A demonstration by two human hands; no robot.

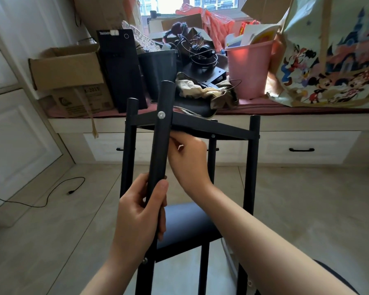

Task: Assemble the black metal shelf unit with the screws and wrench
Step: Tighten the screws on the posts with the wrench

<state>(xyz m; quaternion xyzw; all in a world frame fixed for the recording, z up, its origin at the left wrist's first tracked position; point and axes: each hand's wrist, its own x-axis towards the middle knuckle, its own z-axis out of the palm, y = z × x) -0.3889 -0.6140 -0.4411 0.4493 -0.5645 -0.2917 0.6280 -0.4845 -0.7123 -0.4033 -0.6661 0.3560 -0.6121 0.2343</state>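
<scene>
Standing on the floor, the black shelf unit (200,128) gets its near post (160,141) steadied: left hand (141,211) wrapped round it, right hand (188,158) pinching something small (unclear what) beside it. Silver screw (161,114) looks seated; tightening probably next.

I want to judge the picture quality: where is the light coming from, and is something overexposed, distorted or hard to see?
Head view: daylight enters from the window, which is blown out white; the wide lens bends the edges; the black post in the left hand and the shelf frame show little surface detail.

"2019" on cardboard box (81,99); computer logo unreadable
</scene>
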